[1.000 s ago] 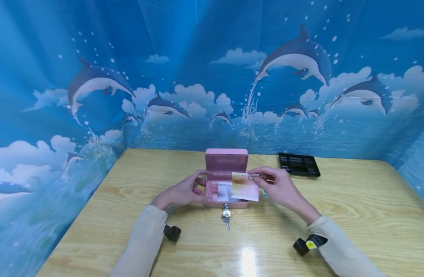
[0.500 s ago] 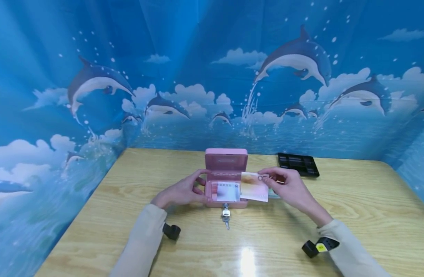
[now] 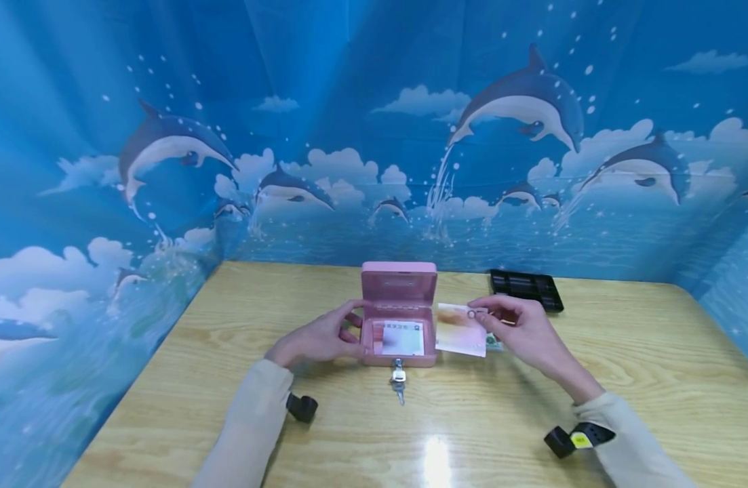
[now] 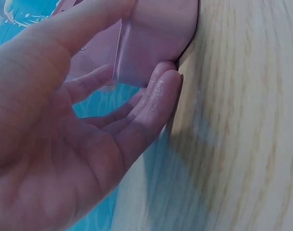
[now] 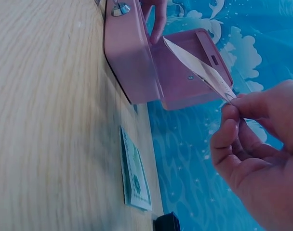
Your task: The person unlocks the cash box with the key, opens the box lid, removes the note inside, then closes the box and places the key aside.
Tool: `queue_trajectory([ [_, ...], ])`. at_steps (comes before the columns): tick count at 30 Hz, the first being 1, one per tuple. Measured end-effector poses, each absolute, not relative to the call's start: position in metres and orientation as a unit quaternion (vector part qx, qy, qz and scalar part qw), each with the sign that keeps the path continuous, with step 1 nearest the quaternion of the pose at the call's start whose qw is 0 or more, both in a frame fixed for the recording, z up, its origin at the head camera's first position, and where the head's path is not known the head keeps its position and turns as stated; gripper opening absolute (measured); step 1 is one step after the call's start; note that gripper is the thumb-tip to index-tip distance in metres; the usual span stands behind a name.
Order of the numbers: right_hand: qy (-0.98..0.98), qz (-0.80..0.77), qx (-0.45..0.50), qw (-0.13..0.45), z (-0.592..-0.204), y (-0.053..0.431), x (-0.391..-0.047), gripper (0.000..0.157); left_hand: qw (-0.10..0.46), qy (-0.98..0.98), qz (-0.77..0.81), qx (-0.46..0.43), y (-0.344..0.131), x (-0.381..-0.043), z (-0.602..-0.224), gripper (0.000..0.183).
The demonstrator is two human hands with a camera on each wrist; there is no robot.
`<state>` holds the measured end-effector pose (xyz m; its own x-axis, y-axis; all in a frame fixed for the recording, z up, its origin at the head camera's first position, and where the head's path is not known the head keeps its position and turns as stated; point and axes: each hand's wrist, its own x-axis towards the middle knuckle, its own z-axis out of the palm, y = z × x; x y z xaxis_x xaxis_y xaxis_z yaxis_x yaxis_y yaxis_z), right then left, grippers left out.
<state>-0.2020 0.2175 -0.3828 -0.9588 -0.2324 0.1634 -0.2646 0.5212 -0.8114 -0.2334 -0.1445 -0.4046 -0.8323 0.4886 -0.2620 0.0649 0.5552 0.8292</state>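
Note:
A small pink cash box [image 3: 430, 339] stands with its lid raised, and a key hangs in its front lock [image 3: 399, 373]. My left hand [image 3: 321, 337] grips the box's left side, thumb toward the front and fingers toward the back. Inside the box lies a pale, pinkish banknote [image 3: 404, 339]. Between thumb and fingers, my right hand [image 3: 526, 335] pinches a yellow-and-pink folded banknote [image 3: 459, 332] just right of the box, raised above the table. A folded green banknote [image 5: 135, 173] lies on the table beneath that hand, partly hidden in the head view.
At the back right, a black compartment tray [image 3: 526, 289] sits on the wooden table [image 3: 349, 434]. A blue dolphin-print curtain [image 3: 349, 135] hangs behind and at the sides. Both wrists wear small black cameras.
My right hand has moved right, carrying the pinched banknote from over the box to beside it. More of the banknote inside the box now shows. The left hand and box stay put.

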Motion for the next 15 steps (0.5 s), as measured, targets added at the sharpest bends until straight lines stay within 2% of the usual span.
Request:
queue_trajectory([
  [15, -0.888, 0.444, 0.115, 0.021, -0.382, 0.236, -0.196, 0.022, 0.256, 0.834, 0.467, 0.146, -0.145, -0.235, -0.405, 0.091],
])
